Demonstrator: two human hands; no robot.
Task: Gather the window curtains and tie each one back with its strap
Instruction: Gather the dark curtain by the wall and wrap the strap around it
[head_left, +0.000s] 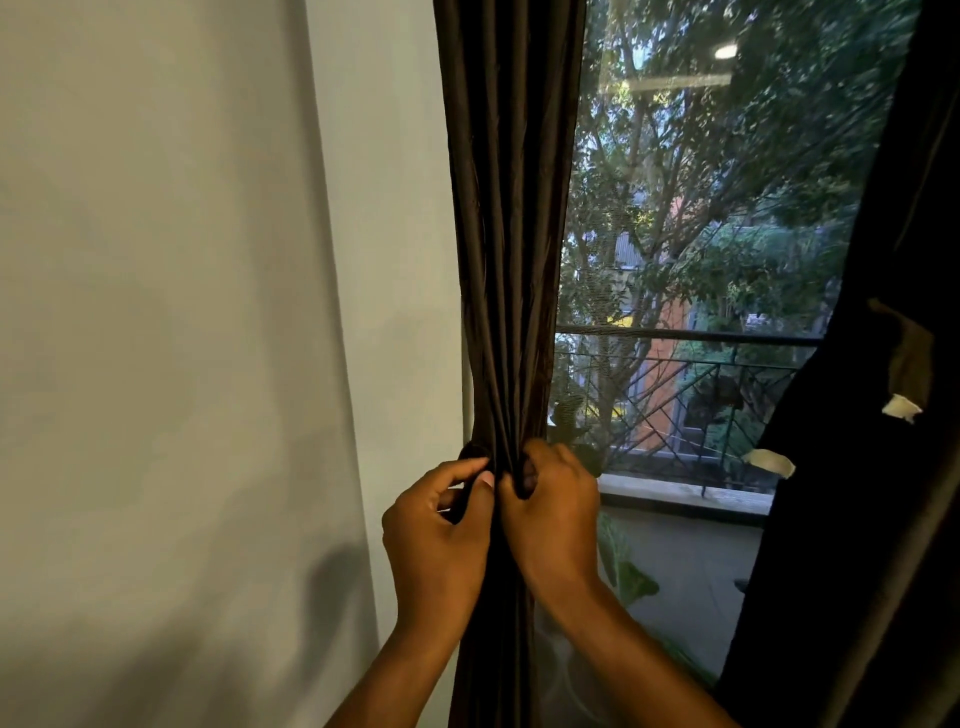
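both hands (493, 525) on gathered curtain (511, 260)

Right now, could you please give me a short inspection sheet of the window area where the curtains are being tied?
Surface: pale wall left of the window; no table or floor seen.
Job's things: left curtain gathered into a narrow bunch; dark strap loops round it at hand height. Right curtain hangs at the frame's right edge; whether it is tied, cannot tell.
Clutter: pale scraps on the right curtain.
Grippers: left hand and right hand both pinch strap and bunch, close together.
Cables: nothing seen.
Surroundings: window showing trees, a balcony railing, a ceiling light's reflection.
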